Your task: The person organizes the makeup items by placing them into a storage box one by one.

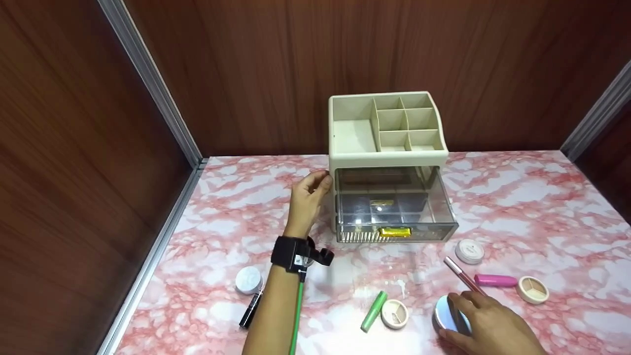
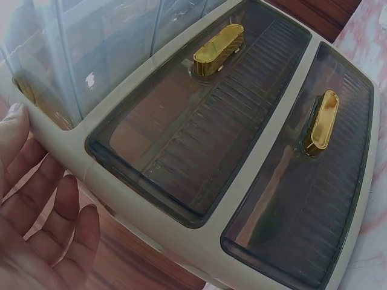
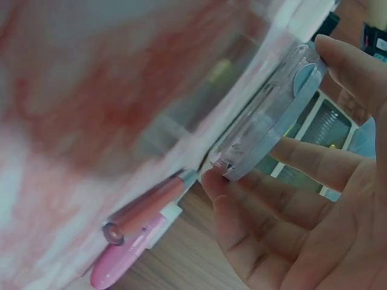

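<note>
Pinching compact [image 1: 444, 313], likely light, slick, by rim in right hand [image 1: 493, 323], lower right; parting fingers of left hand [image 1: 306, 201] beside drawer organizer [image 1: 389, 159].

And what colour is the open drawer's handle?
The handle is gold, clearest in the head view.

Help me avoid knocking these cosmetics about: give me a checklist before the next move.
1. Upper drawer pulled out: ok.
2. Lower drawers closed: ok.
3. Left grip at the side of the organizer: ok.
4. Right grip holding the round compact: ok.
5. Round compact fully clear of the marbled tabletop: cannot tell.
6. Slim tube well away from the right grip: not ok, lies right beside it.
</note>
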`<state>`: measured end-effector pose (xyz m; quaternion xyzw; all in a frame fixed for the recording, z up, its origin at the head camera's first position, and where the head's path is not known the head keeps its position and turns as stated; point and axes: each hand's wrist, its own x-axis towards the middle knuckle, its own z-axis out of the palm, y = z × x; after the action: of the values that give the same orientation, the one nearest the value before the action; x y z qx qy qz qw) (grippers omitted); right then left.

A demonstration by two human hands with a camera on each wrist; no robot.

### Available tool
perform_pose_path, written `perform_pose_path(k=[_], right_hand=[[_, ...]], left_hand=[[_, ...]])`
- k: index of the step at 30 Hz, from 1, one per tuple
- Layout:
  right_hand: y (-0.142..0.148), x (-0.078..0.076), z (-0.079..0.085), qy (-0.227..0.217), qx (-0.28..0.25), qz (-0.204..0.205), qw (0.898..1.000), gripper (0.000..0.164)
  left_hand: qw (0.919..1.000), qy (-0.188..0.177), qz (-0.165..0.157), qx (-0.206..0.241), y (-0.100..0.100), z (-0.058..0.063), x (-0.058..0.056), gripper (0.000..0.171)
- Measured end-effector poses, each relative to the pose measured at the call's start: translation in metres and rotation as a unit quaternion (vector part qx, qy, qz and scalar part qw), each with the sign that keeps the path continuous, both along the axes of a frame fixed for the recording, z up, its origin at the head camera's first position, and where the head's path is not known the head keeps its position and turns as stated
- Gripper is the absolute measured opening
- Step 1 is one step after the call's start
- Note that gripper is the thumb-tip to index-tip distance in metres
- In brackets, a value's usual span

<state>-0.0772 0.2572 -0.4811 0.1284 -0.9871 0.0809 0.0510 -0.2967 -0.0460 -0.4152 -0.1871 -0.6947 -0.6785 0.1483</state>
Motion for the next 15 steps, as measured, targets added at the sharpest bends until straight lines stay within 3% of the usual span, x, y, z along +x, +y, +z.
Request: perform_pose_path(k=[15], right_hand=[[-0.009, 0.006, 0.014, 0.057, 0.017, 0.022, 0.998, 0.065]], left_hand=[[0.9997, -0.014, -0.013, 0.016, 0.0, -0.001, -0.001, 0.025]])
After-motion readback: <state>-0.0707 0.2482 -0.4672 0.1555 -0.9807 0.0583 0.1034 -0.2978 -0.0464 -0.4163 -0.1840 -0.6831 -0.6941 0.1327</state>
